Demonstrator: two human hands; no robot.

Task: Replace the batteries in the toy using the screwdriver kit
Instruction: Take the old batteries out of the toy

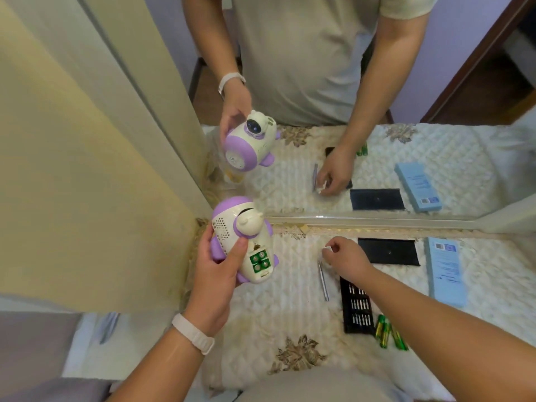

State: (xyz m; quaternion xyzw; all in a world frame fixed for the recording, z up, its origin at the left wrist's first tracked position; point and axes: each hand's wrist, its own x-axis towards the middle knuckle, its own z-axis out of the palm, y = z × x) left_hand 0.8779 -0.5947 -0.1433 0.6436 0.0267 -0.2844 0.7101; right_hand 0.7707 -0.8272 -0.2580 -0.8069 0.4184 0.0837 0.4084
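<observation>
Well, the left hand (214, 274) is wrapped round the toy (232, 236), a little white and purple robot figure. It holds the toy up off the table with its back turned towards the person. The thumb lies along the white shell just beside the open battery compartment (260, 266), and the fingers curl round the purple side. Inside the compartment the ends of four batteries (256, 258) show in a green square. A white wristband (193, 333) sits on that wrist.

The right hand (346, 256) is down on the quilted cloth (275, 300) with its fingers curled. Thumb and forefinger pinch a small white piece (328, 249); I cannot tell what it is.

Just beside this hand, on the person's side, the screwdriver (323, 281) lies flat on the cloth, a slim grey metal stick that nobody is touching. To its right is the black bit tray (356, 307), partly under the right forearm, with rows of bits showing. Loose green batteries (384, 332) lie at the tray's near corner, half hidden by the same arm.

Beyond the hand a flat black lid (388, 251) lies close to the mirror's frame, and further right there is a long pale blue box (446, 271). The mirror (377, 82) stands along the back of the table and repeats everything, including the toy's dark face.
</observation>
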